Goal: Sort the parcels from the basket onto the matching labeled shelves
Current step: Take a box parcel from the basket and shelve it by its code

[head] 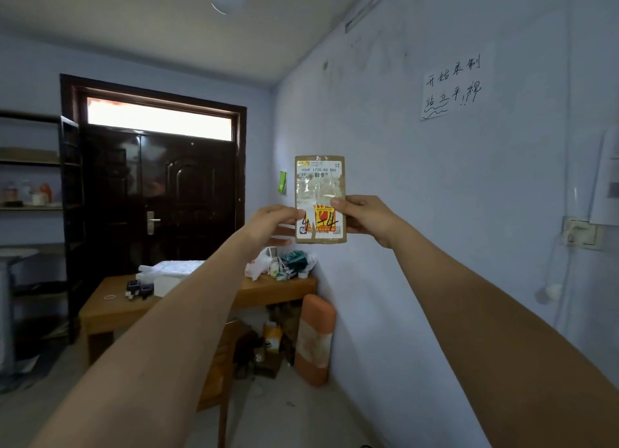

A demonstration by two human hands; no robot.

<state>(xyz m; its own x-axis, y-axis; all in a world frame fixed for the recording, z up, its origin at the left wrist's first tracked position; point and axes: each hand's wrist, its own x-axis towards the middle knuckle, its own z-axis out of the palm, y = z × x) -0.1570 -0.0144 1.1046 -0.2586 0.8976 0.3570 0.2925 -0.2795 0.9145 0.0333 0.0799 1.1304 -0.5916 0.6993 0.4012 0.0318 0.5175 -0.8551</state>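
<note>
Both hands, left hand [272, 225] and right hand [365, 218], hold the upright parcel [320, 193] between them.

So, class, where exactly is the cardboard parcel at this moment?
In the head view the cardboard parcel is held upright at centre, in front of the blue wall, gripped at its lower edges by the left hand and right hand.

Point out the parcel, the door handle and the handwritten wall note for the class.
parcel [320, 179]: head view, on its taped upper label.
door handle [151, 222]: head view, on the metal plate.
wall note [455, 86]: head view, on the middle of the sheet.
</note>
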